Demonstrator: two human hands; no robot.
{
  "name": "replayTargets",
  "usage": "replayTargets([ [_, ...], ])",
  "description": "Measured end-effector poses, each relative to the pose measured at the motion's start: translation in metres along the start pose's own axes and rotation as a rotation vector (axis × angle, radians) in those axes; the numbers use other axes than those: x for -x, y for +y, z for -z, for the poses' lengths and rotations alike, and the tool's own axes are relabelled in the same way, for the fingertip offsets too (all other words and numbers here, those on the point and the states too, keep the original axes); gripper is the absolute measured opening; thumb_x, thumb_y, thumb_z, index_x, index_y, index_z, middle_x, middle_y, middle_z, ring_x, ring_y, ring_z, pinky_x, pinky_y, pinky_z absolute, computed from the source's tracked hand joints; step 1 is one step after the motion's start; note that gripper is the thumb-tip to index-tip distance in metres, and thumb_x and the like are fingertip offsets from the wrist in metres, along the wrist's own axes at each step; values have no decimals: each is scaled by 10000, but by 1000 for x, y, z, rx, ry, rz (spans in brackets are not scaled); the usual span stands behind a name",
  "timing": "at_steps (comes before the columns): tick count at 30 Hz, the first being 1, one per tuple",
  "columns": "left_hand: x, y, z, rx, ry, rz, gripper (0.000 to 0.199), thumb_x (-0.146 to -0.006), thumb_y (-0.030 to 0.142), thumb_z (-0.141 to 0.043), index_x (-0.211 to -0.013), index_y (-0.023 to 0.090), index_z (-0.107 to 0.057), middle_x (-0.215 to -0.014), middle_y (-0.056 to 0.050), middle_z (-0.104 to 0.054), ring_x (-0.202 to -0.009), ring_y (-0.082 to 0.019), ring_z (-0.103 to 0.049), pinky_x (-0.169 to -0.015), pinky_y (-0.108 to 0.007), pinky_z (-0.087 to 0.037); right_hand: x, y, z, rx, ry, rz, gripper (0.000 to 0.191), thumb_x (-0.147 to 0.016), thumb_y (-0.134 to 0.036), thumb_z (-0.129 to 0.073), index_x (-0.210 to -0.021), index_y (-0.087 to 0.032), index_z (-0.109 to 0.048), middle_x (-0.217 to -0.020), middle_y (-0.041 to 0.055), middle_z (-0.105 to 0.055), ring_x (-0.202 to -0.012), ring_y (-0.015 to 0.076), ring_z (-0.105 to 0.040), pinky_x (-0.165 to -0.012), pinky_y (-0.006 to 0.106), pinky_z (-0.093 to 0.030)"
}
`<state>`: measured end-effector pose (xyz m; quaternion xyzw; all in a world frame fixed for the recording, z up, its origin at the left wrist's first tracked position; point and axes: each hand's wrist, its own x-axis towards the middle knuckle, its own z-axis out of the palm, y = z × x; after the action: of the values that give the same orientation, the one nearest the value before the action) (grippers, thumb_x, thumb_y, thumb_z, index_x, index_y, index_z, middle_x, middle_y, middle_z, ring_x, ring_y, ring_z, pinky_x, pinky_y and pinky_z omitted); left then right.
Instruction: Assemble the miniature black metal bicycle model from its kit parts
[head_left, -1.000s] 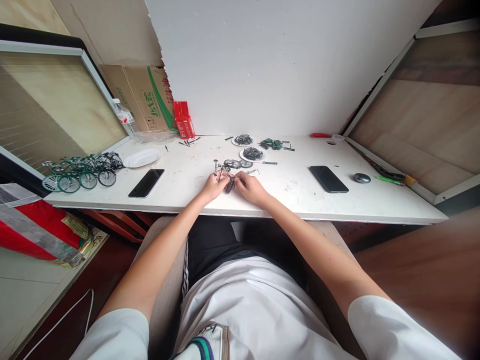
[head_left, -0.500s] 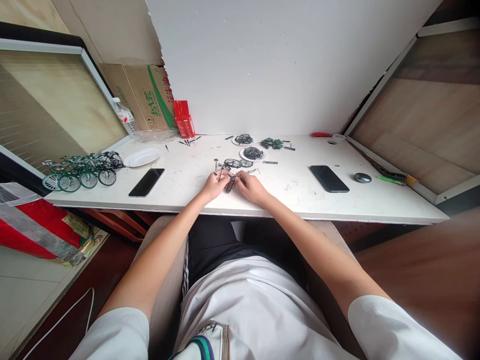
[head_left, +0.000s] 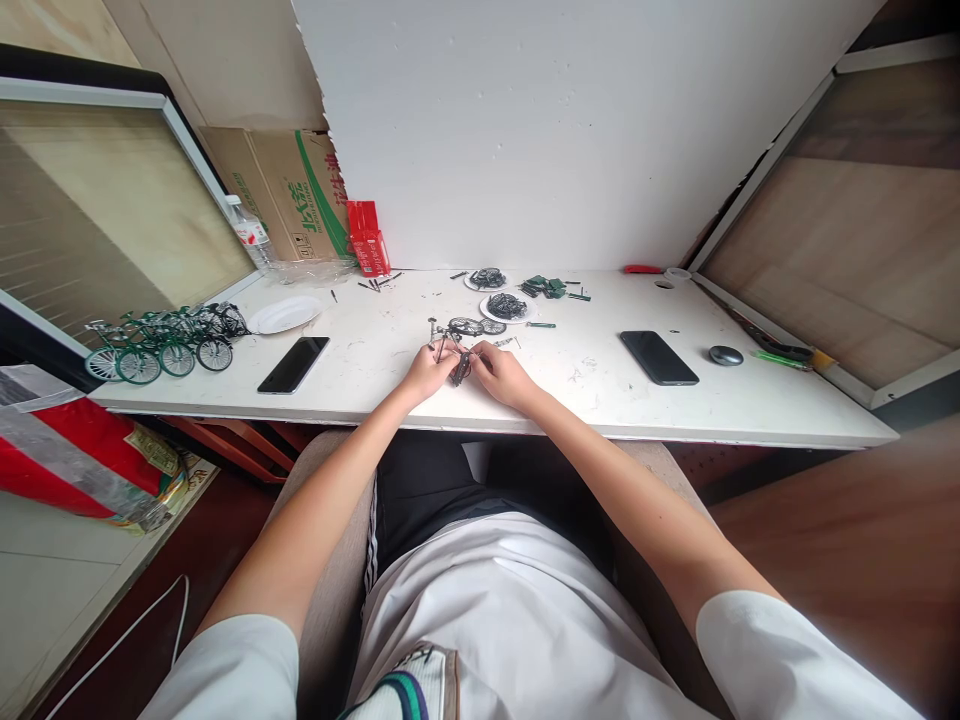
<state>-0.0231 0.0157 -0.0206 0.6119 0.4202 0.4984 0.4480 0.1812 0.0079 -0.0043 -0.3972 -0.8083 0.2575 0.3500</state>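
My left hand (head_left: 429, 371) is closed on a small dark model bicycle frame (head_left: 460, 369), held near the front of the white table. From the other side my right hand (head_left: 498, 371) pinches at the same frame, its thumb and fingertips together; whether a separate small part is between them I cannot make out. The handlebar end (head_left: 433, 328) sticks up past my left fingers. Just beyond my hands lie loose spoked wheels (head_left: 466, 326). Farther back, a white plate (head_left: 526, 314) carries a heap of black parts.
Finished-looking model bicycles (head_left: 176, 338) stand at the left, by a white plate (head_left: 285, 315) and a phone (head_left: 294, 365). Another phone (head_left: 658, 358) and a round dark object (head_left: 725, 355) lie right. Green pieces (head_left: 544, 287), a red box (head_left: 368, 240) and a bottle (head_left: 251, 232) stand toward the back.
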Motion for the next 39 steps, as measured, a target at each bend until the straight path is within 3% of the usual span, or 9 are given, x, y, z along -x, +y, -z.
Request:
replayTargets([
  [22, 2, 5, -2, -13, 4, 1, 120, -856, 239, -692, -946, 166, -721, -626, 0, -600, -660, -180, -624, -665, -291, -539, -2, 4, -2, 5, 9, 18, 270, -1096, -427, -410, -985, -236, -566, -907, 73, -731, -780, 232, -630, -770, 352, -452],
  [39, 2, 7, -3, 14, 1, 9, 83, -850, 235, -688, -906, 173, -685, -641, -6, -641, -613, -170, -622, -664, -301, -548, 0, 1, 0, -30, -3, 4, 214, -1075, -406, -497, -1032, -230, -611, -998, 89, -794, -855, 244, -692, -793, 346, -497],
])
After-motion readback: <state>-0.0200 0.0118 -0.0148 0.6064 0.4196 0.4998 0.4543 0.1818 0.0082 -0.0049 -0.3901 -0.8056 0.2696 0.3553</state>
